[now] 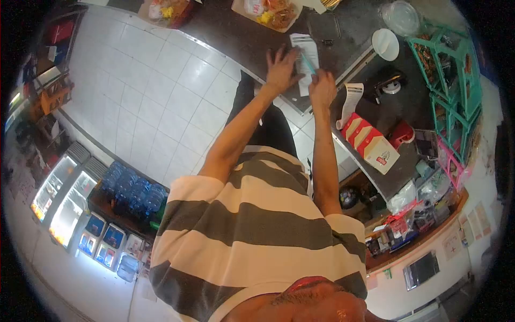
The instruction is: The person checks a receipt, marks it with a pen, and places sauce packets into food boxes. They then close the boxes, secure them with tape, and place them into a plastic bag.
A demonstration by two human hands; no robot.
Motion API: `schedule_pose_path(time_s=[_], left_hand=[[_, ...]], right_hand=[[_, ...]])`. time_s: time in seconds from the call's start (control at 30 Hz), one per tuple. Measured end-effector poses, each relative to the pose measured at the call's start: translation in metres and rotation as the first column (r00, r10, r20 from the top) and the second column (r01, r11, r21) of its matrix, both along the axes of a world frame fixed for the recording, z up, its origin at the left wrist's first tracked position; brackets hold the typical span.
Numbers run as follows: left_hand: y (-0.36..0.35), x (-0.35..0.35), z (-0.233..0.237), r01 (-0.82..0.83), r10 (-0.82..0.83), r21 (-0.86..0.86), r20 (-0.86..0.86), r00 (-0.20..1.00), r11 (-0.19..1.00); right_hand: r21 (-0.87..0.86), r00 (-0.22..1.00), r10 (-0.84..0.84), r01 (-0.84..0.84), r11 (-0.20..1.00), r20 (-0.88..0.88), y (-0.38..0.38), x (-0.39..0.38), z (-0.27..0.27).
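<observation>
My right hand [323, 90] is closed around a slim teal pen [308, 63], which slants over a narrow white printed slip of paper [303, 44] on the dark counter. My left hand [281, 68] lies with fingers spread at the slip's left edge. Whether the pen's tip touches the paper is too blurred to tell. Beyond the slip, a paper food tray [266, 16] holds food with something yellow and a white-and-red packet.
Another food tray [166, 12] stands further left. To the right are a white bowl [385, 44], clear plastic lids [401, 17], a curling paper strip [352, 102], red-and-white cartons [370, 140] and a teal rack [450, 86]. The counter edge [214, 52] runs beside the tiled floor.
</observation>
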State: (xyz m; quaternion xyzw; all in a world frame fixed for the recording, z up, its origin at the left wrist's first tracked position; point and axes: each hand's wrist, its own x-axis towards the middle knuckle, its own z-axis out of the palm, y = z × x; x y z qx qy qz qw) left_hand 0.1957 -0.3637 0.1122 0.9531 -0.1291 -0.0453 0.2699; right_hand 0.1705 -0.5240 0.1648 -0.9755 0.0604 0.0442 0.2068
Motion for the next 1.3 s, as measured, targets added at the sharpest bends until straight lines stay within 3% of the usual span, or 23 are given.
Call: schedule_pose_path(time_s=[0.1,0.17,0.23,0.27,0.3,0.33,0.43,0.5,0.57,0.63,0.77,0.83,0.87,0.93,1.07,1.17,1.23,1.27,1.3], left_hand=[[-0.012,0.013,0.014,-0.065,0.042,-0.18,-0.131,0.991,0.982],[0.002,0.011,0.033,-0.103,0.087,-0.258,-0.073,0.994,0.961],[0.036,0.022,0.045,-0.173,0.182,-0.402,-0.017,0.983,0.899],[0.059,0.03,0.044,-0.198,0.219,-0.463,-0.01,0.976,0.864],[0.075,0.035,0.028,-0.333,0.412,-0.405,0.125,0.903,0.851],[0.098,0.054,0.026,-0.399,0.474,-0.355,0.152,0.867,0.845],[0.148,0.115,0.017,-0.398,0.509,-0.404,0.219,0.833,0.824],[0.167,0.144,0.012,-0.458,0.498,-0.405,-0.007,0.867,0.791],[0.175,0.155,0.028,-0.379,0.426,-0.428,0.016,0.904,0.82],[0.181,0.149,0.047,-0.421,0.31,-0.33,-0.341,0.888,0.845],[0.189,0.117,0.018,-0.495,0.393,-0.394,-0.314,0.864,0.774],[0.186,0.114,0.022,-0.474,0.412,-0.466,-0.235,0.88,0.747],[0.186,0.114,0.023,-0.477,0.41,-0.464,-0.245,0.879,0.746],[0.188,0.118,0.027,-0.494,0.4,-0.531,-0.291,0.869,0.688],[0.197,0.124,0.035,-0.542,0.39,-0.467,-0.386,0.836,0.699],[0.197,0.122,0.02,-0.52,0.343,-0.514,-0.403,0.849,0.682],[0.199,0.122,0.017,-0.598,0.312,-0.601,-0.517,0.797,0.531],[0.202,0.123,0.005,-0.489,0.277,-0.677,-0.405,0.871,0.549],[0.202,0.129,0.01,-0.477,0.259,-0.685,-0.402,0.878,0.551]], right_hand=[[-0.002,0.998,-0.065,0.065,0.998,-0.017,-0.009,-0.008,-0.005],[-0.07,0.983,-0.083,0.072,0.995,-0.164,-0.011,-0.003,-0.004],[-0.036,0.991,-0.13,0.129,0.991,-0.034,-0.002,0.012,0.009],[0.092,0.983,-0.182,0.182,0.979,-0.008,0.006,0.026,0.016],[0.217,0.971,-0.237,0.231,0.948,0.005,0.015,0.036,0.023],[0.303,0.964,-0.245,0.205,0.931,0.1,0.028,0.054,0.023],[0.449,0.958,-0.286,0.251,0.858,0.012,0.079,0.117,0.016],[0.426,0.96,-0.257,0.189,0.885,0.108,0.101,0.141,-0.014],[0.388,0.947,-0.295,0.227,0.893,0.126,0.108,0.138,-0.024],[0.35,0.936,-0.319,0.253,0.902,0.146,0.111,0.136,-0.015],[0.184,0.924,-0.382,0.371,0.91,0.031,0.133,0.147,0.038],[0.109,0.973,-0.158,0.141,0.984,0.167,0.153,0.164,0.052],[0.103,0.974,-0.159,0.144,0.984,0.158,0.156,0.169,0.041],[-0.091,0.977,0.03,-0.01,0.996,0.213,0.161,0.181,0.017],[-0.118,0.988,0.081,-0.065,0.991,0.133,0.176,0.189,0.032],[-0.088,0.99,0.141,-0.143,0.986,-0.024,0.225,0.19,0.03],[-0.094,0.968,0.24,-0.247,0.965,-0.079,0.243,0.186,-0.001],[-0.104,0.973,0.218,-0.226,0.969,-0.08,0.238,0.184,0.004],[-0.12,0.965,0.259,-0.252,0.96,0.048,0.234,0.182,0.015]])
